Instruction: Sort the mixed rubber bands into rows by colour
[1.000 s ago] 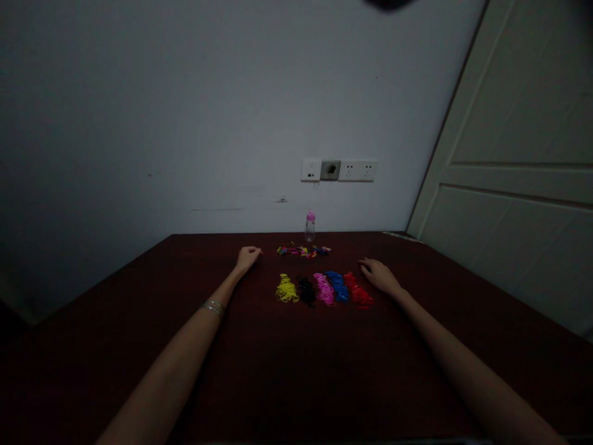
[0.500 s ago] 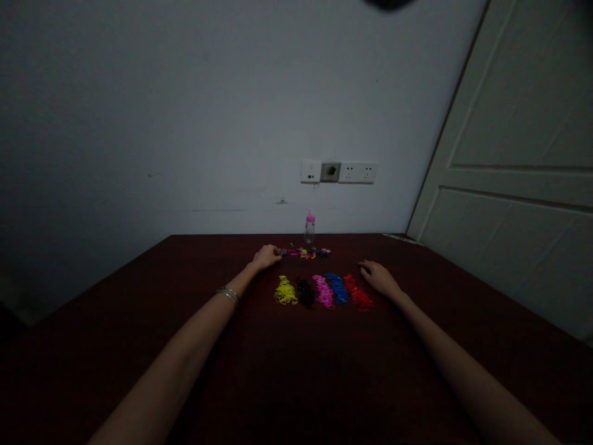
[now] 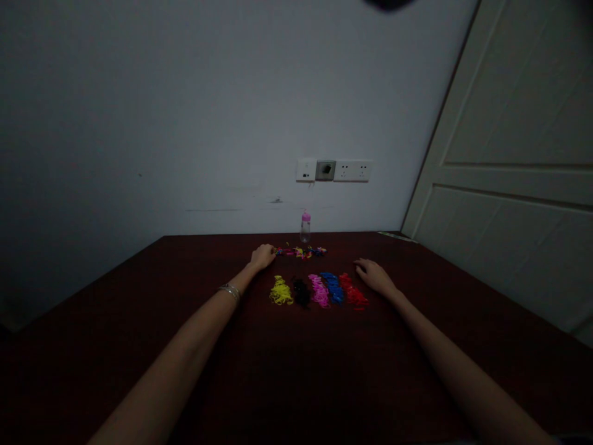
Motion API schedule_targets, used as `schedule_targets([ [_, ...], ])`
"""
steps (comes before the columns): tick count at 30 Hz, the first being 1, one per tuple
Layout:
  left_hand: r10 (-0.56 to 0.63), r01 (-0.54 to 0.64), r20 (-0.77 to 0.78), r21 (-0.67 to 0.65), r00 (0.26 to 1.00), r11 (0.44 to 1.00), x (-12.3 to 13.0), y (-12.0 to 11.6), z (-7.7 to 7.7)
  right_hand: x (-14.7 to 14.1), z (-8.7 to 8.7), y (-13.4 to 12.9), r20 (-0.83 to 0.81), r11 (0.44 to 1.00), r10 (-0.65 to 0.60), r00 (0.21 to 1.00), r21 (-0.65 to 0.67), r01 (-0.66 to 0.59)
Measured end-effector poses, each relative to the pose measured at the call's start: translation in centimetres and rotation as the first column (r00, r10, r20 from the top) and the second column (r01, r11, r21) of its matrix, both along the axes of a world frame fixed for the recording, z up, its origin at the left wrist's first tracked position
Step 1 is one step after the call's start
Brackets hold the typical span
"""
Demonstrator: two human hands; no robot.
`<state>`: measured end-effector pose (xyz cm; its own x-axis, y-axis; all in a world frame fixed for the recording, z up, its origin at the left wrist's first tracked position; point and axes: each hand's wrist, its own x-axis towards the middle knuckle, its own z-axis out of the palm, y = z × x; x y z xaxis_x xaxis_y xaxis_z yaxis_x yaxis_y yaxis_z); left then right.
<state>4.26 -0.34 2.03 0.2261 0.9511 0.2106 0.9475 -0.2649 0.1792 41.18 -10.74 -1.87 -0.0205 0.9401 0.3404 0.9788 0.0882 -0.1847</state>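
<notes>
My left hand (image 3: 263, 256) rests at the left end of a mixed row of colourful rubber bands (image 3: 303, 252). Its fingers are curled together at the bands, and whatever lies between the fingertips is hidden. To the right, my right hand (image 3: 372, 274) lies on the table with its fingers stretched out, holding nothing. It is beside the red rubber bands (image 3: 353, 292). Left of these are separate heaps of blue bands (image 3: 332, 287), pink bands (image 3: 319, 290), black bands (image 3: 301, 292) and yellow bands (image 3: 281, 291).
A clear bottle with a pink cap (image 3: 305, 227) stands behind the mixed row, near the wall. Wall sockets (image 3: 333, 170) sit above the dark red table (image 3: 296, 371). A pale panelled door (image 3: 504, 185) is at the right. A thin flat strip (image 3: 397, 237) lies at the back right edge.
The whole view has shifted slightly, so everything appears a little further left. Both hands keep nearly the same places by the bands.
</notes>
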Motion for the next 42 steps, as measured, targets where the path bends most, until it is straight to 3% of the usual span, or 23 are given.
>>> schedule_targets([
  [10, -0.087, 0.086, 0.015, 0.045, 0.996, 0.995, -1.0, 0.1, 0.9, 0.1, -0.2, 0.2, -0.017, 1.000, 0.006, 1.000, 0.009, -0.005],
  [15, -0.245, 0.245, 0.009, -0.007, 0.969, 0.969, -1.8, -0.1, 2.3, 0.0, 0.0, 0.1, 0.002, 1.000, 0.017, 1.000, 0.002, -0.017],
  [20, -0.410, 0.419, 0.088, -0.135, 0.908, 0.898, -2.5, -2.1, 3.9, -0.1, 0.2, -0.1, 0.003, 1.000, 0.008, 1.000, 0.002, -0.008],
  [25, -0.391, 0.449, 0.252, -0.240, 0.885, 0.861, -2.9, -5.1, 4.9, 0.0, 0.1, 0.0, -0.004, 1.000, 0.007, 1.000, -0.005, -0.007],
  [30, -0.371, 0.475, 0.322, -0.359, 0.871, 0.803, -2.6, -7.0, 4.6, 0.2, 0.0, 0.1, -0.007, 1.000, 0.016, 1.000, -0.007, -0.016],
  [42, -0.375, 0.523, 0.396, -0.386, 0.838, 0.760, -2.3, -7.0, 3.3, 0.4, -0.4, 0.3, -0.018, 1.000, 0.009, 1.000, 0.000, -0.009],
])
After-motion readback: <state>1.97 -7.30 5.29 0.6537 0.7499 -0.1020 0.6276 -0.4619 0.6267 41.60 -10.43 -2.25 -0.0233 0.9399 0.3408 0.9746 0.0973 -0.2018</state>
